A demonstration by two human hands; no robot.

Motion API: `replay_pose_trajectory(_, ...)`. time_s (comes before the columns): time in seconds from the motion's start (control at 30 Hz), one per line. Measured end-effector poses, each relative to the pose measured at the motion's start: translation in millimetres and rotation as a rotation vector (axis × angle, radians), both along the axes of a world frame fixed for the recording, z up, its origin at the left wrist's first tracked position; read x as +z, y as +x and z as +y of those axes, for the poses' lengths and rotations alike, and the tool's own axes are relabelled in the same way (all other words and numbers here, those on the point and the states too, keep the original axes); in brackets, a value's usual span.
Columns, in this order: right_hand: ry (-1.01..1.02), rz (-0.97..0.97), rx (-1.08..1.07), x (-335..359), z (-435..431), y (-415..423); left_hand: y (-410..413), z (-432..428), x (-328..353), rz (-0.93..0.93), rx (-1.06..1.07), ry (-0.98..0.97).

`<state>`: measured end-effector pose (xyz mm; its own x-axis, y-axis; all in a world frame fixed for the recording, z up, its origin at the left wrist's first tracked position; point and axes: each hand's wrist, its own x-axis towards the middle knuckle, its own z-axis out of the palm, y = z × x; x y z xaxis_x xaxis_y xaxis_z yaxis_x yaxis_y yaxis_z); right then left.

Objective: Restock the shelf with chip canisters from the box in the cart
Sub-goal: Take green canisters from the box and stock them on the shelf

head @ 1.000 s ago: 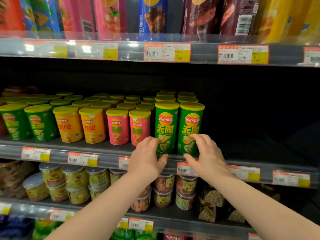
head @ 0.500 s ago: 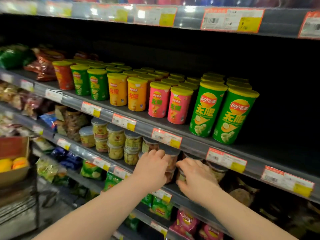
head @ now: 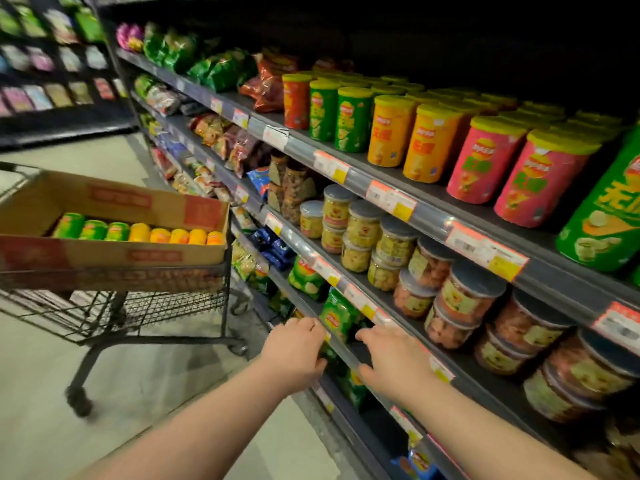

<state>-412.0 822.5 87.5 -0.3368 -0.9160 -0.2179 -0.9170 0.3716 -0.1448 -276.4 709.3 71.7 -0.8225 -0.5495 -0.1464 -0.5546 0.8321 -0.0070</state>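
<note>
Both hands empty: left hand [head: 294, 355] has its fingers loosely curled round nothing, right hand [head: 391, 362] has its fingers spread and relaxed, nothing held. Both hang low in front of a lower rail [head: 341, 351], near a green chip bag [head: 341, 315]; cannot tell if they touch the rail. The chip canisters [head: 138, 232] to stock lie on their sides in one row, green then orange, inside the box [head: 114, 254], which sits on top of the cart [head: 156, 306], well to the left of the hands. The target shelf [head: 540, 239] is up right, with upright stocked canisters [head: 485, 161] packed close in colour columns, front row near the edge. Likely step: reach over to the box for more. Risks, as a guess: the cart is on wheels, so leaning on the box could roll it away or tip the box off the basket. Canisters lying loose may roll as the row thins, so a grab could slip and drop one to the floor [head: 138, 393]. On the shelf, shoving a new canister in could knock the front ones over the edge, towards the jars [head: 381, 237] below. Green or orange could also go into the wrong column.
</note>
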Motion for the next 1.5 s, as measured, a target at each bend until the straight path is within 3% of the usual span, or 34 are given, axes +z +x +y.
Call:
replay_pose_trajectory(0.8,0.154,0.040,0.410,-43,-292,264,316,-216,-54,0.001,0.554,0.223)
replay_pose_trajectory(1.2,0.188,-0.004,0.595,-58,-424,294,356,-307,-56,-0.014,0.745,0.226)
replay_pose_trajectory(1.5,0.149,-0.017,0.629,-50,-565,254,318,-441,-46,-0.031,0.768,0.200)
